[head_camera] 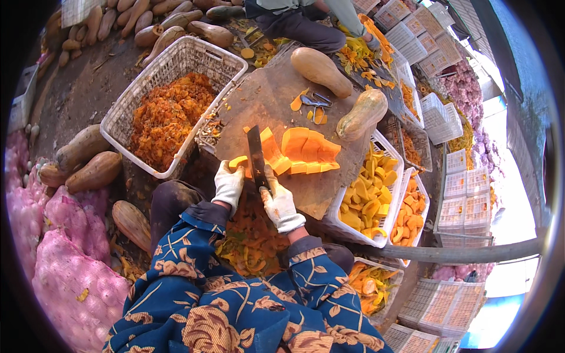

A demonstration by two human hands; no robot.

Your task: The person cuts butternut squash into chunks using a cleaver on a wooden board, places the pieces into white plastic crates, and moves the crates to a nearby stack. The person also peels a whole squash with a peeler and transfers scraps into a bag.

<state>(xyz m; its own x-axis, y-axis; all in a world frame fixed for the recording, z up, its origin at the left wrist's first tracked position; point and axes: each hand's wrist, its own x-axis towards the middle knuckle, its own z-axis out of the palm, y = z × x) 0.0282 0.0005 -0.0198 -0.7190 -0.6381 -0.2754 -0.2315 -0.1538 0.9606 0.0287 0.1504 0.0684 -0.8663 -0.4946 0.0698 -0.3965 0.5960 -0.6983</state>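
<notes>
A wide-bladed kitchen knife (pixel 255 153) is gripped in my gloved right hand (pixel 279 200), its blade pointing away from me over the wooden board (pixel 247 101). My gloved left hand (pixel 229 183) holds a piece of peeled pumpkin (pixel 239 163) at the board's near edge, just left of the blade. To the right of the knife lie cut slabs of orange pumpkin (pixel 309 150), partly sliced into sections. Farther back on the board rest a metal peeler (pixel 316 100) with some pumpkin scraps and two whole unpeeled pumpkins, one tan (pixel 321 72) and one paler (pixel 363 114).
Left of the board stands a white crate (pixel 176 106) of pumpkin pulp. To the right are crates of yellow pumpkin chunks (pixel 368 194) and orange pieces (pixel 408 216). Pink net sacks (pixel 75 273) lie at lower left. Another person (pixel 304 26) works beyond the board.
</notes>
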